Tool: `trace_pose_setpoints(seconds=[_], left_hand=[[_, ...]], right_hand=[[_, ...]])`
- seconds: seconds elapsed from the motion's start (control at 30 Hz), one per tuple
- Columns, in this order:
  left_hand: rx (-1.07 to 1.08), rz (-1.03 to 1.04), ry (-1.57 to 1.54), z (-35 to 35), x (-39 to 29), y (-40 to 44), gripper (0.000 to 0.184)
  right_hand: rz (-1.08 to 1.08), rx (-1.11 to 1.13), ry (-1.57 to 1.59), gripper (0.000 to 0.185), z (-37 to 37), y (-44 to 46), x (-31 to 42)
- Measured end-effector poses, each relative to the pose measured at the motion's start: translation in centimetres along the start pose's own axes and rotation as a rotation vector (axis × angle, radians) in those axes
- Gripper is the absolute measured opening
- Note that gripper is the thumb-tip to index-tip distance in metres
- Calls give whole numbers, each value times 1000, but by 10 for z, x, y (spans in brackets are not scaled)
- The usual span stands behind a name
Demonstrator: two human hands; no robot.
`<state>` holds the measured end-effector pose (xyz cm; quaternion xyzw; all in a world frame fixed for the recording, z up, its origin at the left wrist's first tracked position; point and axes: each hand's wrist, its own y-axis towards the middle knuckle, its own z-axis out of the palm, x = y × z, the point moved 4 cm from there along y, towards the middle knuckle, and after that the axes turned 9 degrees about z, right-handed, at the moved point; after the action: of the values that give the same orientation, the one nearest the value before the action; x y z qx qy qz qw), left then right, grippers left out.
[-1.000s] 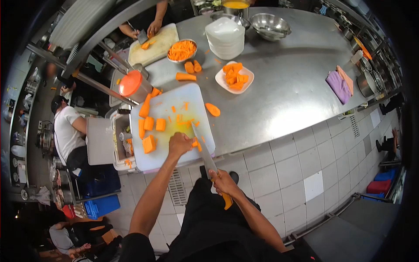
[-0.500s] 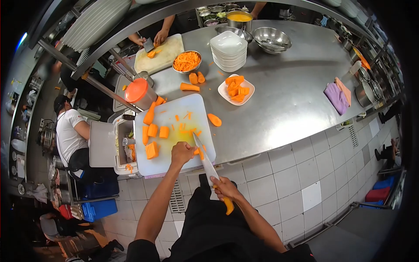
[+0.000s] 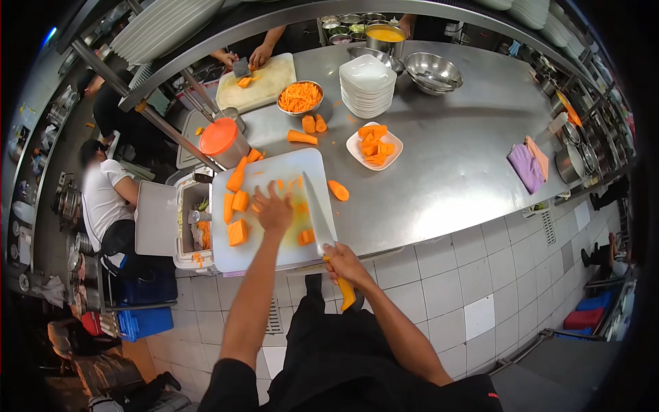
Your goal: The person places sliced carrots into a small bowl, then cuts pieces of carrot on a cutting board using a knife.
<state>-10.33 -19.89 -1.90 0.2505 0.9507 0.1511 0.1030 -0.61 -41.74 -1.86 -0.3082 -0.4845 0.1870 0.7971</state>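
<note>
My left hand [image 3: 276, 213] is spread flat over the white cutting board [image 3: 316, 165], its fingers apart near a carrot chunk and some small orange bits. My right hand [image 3: 345, 264] is closed round the yellow handle of a large kitchen knife [image 3: 320, 218]. The knife's blade lies along the board's right side, tip pointing away from me. To the left of my left hand are several peeled carrot chunks [image 3: 237, 233]. One carrot piece [image 3: 305, 237] sits close to the blade, and a carrot slice [image 3: 338, 190] rests on the steel just right of the board.
A white square bowl [image 3: 374, 163] holds carrot pieces, and a steel bowl [image 3: 300, 111] holds carrot strips. Stacked white bowls [image 3: 367, 96] stand behind. An orange-lidded tub [image 3: 221, 137] and an open bin [image 3: 184, 220] are left. Across the table, another person's hands cut carrot.
My left hand has gone from closed near the blade's tip to spread open, farther left and forward on the board. My right hand and the knife have shifted forward.
</note>
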Motion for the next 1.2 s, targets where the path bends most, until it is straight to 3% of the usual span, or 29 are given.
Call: trace_pose_setpoints(seconds=[0.07,0.2,0.27,0.33,0.37,0.43,0.87,1.2], left_hand=[[86,-182,-18,-4,30,18,65],[-16,-119,-97,-38,21,17,52],[239,-32,-506,-24,15,-4,40],[433,-104,-340,-36,-6,-33,39],[433,-97,-338,-39,-11,-37,39],[665,-114,-355,-34,-15,-53,41],[693,-151,-419,-22,-15,-55,35],[772,-190,-487,-19,-15,-46,32]], right_hand=[[-52,-31,-42,32,-14,-7,-5],[-16,-98,-114,33,-17,-28,-30],[13,-105,-119,33,-15,-35,-46],[26,-113,-174,35,-11,-39,-59],[22,-116,-169,35,-10,-40,-56],[46,-107,-205,37,-4,-48,-58],[-78,-211,-437,40,-2,-48,-63],[-4,-73,-163,38,-9,-21,-74]])
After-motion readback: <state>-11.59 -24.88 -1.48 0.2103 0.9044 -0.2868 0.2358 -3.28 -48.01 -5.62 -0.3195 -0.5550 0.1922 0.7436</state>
